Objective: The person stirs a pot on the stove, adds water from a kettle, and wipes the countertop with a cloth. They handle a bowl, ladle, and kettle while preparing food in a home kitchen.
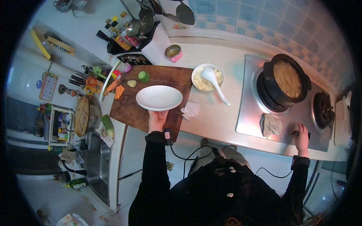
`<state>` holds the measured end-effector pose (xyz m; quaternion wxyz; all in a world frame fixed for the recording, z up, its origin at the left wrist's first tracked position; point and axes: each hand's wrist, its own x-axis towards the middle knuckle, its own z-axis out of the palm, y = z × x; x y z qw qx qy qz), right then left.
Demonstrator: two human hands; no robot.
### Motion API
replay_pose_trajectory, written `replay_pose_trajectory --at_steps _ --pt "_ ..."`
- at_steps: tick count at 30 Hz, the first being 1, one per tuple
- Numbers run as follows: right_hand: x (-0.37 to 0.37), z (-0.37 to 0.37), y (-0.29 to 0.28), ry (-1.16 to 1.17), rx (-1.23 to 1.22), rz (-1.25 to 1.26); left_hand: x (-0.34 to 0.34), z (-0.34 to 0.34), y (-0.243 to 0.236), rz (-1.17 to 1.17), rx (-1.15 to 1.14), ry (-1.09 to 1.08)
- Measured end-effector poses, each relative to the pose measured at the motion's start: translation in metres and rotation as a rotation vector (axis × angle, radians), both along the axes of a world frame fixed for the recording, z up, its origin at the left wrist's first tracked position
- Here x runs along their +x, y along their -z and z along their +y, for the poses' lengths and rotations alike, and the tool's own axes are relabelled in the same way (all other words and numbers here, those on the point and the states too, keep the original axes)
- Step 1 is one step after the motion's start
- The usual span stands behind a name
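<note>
My left hand (157,121) grips the near edge of a white oval plate (159,97) over the wooden cutting board (130,115). A crumpled pale tissue (191,110) lies beside it, near a white bowl (197,83) of pale food with a white spoon (211,78) across it. On the board are a green vegetable piece (144,76), orange pieces and a small pale piece. My right hand (301,133) has its fingers closed on a dark stove knob at the front of the steel hob (247,120), below a black pot (274,90) of simmering food.
A folded cloth (270,125) lies on the hob near an unoccupied burner (321,111). A pink cup (173,56), bottles, hanging utensils and knives stand along the back and left. A steel pan (91,116) sits left of the board, beside the sink (99,173). Cables hang below the counter.
</note>
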<state>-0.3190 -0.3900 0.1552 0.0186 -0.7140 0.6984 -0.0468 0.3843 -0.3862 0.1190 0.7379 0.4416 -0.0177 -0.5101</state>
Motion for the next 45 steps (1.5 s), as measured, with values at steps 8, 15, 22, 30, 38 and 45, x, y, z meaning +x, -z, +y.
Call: replay_pose_trajectory --at_steps 8,15,22,30,38,45 --pt "0.135 0.010 -0.032 -0.217 0.034 -0.220 0.005 -0.021 0.019 0.241 -0.061 0.040" --pt "0.168 0.018 -0.022 -0.258 0.016 -0.332 0.013 0.024 0.014 0.109 -0.057 0.193" --pt "0.158 0.016 0.037 -0.089 -0.016 -0.249 0.014 0.064 0.016 0.847 -0.574 0.361" --pt "0.198 -0.008 0.062 -0.123 -0.049 -0.194 0.006 0.111 -0.016 0.188 0.194 0.579" --pt "0.282 -0.065 0.060 -0.400 -0.124 -0.130 -0.059 0.092 -0.038 -0.132 0.083 1.080" --pt "0.155 -0.037 0.054 0.149 -0.078 0.011 -0.064 0.093 -0.041 -0.223 0.241 1.113"
